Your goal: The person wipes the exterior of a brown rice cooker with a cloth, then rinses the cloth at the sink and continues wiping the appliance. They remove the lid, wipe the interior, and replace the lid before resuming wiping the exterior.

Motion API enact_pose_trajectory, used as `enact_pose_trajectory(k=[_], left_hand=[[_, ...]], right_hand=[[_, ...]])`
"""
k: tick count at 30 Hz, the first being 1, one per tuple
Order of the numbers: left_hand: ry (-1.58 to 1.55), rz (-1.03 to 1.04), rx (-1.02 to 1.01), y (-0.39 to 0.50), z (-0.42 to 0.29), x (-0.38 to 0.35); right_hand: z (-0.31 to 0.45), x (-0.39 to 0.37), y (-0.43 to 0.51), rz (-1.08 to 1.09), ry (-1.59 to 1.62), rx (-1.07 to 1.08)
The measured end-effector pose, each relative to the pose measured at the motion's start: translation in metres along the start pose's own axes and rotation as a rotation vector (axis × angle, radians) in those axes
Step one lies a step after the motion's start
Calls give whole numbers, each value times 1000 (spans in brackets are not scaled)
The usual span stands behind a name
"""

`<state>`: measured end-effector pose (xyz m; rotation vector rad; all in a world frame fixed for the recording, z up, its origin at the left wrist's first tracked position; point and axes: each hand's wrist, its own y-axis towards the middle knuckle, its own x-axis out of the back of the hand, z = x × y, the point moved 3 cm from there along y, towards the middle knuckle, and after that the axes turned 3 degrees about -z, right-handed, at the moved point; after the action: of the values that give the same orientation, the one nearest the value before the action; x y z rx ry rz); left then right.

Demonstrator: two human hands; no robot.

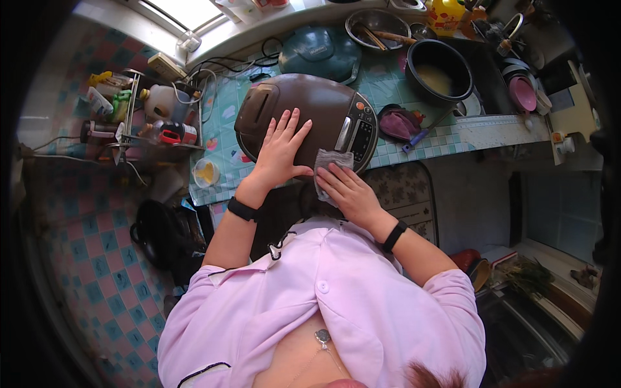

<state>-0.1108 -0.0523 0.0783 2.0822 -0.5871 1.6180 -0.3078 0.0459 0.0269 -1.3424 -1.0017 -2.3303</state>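
A brown rice cooker (pixel 310 104) with a button panel stands on the counter in front of me, its lid down. My left hand (pixel 284 148) lies flat on its lid, fingers spread, with nothing in it. My right hand (pixel 347 191) presses a grey cloth (pixel 335 157) against the cooker's near edge, just below the silver latch and beside the panel. Part of the cloth hangs over that edge. Right of the cooker lies a purple cloth (pixel 399 123).
Behind the cooker sits a dark green appliance (pixel 318 53). A black inner pot (pixel 439 72) holding cloudy liquid and a metal bowl (pixel 378 29) stand at the back right. A small plastic cup (pixel 206 173) is near the left front edge, beside a wire rack (pixel 131 106) of bottles.
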Motion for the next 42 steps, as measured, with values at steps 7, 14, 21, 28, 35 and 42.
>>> enact_pose_trajectory(k=[7, 14, 21, 28, 35, 42], left_hand=[[38, 0, -18, 0, -1, -1], [62, 17, -16, 1, 0, -2], [100, -17, -94, 1, 2, -4], [138, 59, -30, 6, -2, -4], [83, 99, 23, 12, -11, 1], [155, 223, 57, 32, -27, 12]], right_hand=[[-108, -24, 1, -410, 301, -453], [-2, -93, -57, -679, 702, -783], [-82, -68, -20, -794, 862, -766], [-23, -69, -31, -856, 729, -727], [-122, -66, -24, -815, 1133, -874], [-73, -13, -43, -809, 667, -707]])
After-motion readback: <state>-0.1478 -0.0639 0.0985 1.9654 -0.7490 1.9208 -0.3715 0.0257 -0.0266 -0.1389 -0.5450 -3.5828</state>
